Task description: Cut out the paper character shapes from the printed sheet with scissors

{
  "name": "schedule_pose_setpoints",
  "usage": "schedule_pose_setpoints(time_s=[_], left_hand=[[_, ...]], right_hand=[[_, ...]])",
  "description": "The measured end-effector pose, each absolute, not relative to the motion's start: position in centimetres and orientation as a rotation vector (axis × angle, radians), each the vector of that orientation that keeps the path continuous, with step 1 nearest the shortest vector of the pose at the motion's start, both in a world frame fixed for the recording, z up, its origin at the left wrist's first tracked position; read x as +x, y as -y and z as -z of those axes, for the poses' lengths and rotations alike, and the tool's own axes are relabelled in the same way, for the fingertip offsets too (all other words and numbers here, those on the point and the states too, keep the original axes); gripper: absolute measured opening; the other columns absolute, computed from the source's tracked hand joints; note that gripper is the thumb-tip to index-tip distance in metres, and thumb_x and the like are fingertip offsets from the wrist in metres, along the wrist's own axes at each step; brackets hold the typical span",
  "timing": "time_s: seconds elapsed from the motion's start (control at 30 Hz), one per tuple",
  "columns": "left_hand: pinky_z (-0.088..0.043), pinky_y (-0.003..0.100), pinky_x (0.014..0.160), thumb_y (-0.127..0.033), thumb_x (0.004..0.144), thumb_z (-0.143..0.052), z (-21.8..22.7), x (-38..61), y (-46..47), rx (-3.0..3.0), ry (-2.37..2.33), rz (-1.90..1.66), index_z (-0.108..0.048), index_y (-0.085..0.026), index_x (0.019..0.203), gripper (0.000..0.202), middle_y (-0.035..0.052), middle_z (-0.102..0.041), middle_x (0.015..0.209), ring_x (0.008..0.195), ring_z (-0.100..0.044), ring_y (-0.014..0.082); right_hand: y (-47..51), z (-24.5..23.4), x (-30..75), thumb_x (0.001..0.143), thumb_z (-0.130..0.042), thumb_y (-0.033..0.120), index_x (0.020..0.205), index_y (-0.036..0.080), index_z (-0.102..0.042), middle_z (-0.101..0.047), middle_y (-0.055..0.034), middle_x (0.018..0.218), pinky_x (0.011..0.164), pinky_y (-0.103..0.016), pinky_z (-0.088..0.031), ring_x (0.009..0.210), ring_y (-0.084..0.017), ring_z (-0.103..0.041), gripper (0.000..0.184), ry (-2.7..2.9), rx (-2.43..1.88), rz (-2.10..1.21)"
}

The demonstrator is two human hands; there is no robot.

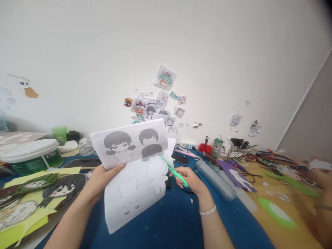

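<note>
Where scissors [170,168] reach sheet [140,176]: cutting seems in hand, blade contact unclear
Left hand [103,178]: grasping sheet, nine o'clock
Right hand [190,178]: grasping scissors
Next snip: probably needs sheet steady

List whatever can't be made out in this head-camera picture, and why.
- How the left hand grips the back of the printed sheet: head view, hidden by the sheet itself.
- Part of the green scissors: head view, covered by the right hand.
- Lower drawings in the wall cluster: head view, partly behind the sheet.
- Another person's hand: head view, blurred, at the right edge.
- Label on the tub: head view, too small to read.
</note>
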State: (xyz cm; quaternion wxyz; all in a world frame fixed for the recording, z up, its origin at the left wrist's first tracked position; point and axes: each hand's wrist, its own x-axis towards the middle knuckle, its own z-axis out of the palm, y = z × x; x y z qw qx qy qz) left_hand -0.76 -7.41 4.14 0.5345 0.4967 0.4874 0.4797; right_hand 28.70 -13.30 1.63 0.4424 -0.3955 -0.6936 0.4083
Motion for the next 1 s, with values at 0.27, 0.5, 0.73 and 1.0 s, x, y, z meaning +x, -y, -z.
schedule_pose_setpoints(time_s=[0.27,0.5,0.73,1.0], left_hand=[[-0.058,0.032,0.065,-0.038,0.057,-0.075,-4.5,-1.7,7.2,1.265,-1.127,-0.996,-0.061,-0.018,0.093,0.043,0.0090,-0.069,0.097,0.085,-0.065,0.0280],[-0.058,0.035,0.066,-0.039,0.058,-0.074,-3.7,-2.3,6.4,1.299,-1.061,-0.924,-0.062,-0.018,0.092,0.041,0.0080,-0.071,0.087,0.084,-0.065,0.0287],[-0.057,0.035,0.068,-0.039,0.057,-0.074,-3.8,-2.4,6.5,1.302,-1.047,-0.894,-0.062,-0.018,0.090,0.042,0.0090,-0.071,0.088,0.085,-0.065,0.0291],[-0.057,0.038,0.070,-0.037,0.055,-0.076,-3.8,-2.2,6.6,1.334,-1.000,-0.813,-0.060,-0.016,0.094,0.046,0.0109,-0.069,0.097,0.087,-0.064,0.0309]], right_hand=[[13.2,-1.5,29.2,0.074,-0.053,0.021,0.085,0.010,-0.064,-0.046,0.0046,0.045,0.043,-0.018,-0.033,0.041,-0.006,-0.040,0.019,1.831,-1.030,-1.165],[12.9,-1.0,29.4,0.071,-0.053,0.016,0.085,0.010,-0.065,-0.046,0.0050,0.045,0.042,-0.018,-0.032,0.040,-0.006,-0.040,0.020,1.852,-1.013,-1.284],[12.8,-0.7,29.7,0.072,-0.054,0.016,0.087,0.010,-0.065,-0.047,0.0050,0.045,0.042,-0.017,-0.034,0.040,-0.006,-0.041,0.020,1.883,-1.011,-1.336],[12.5,-0.4,29.7,0.075,-0.055,0.021,0.089,0.010,-0.064,-0.049,0.0045,0.047,0.045,-0.018,-0.035,0.041,-0.006,-0.042,0.020,1.961,-1.014,-1.390]])
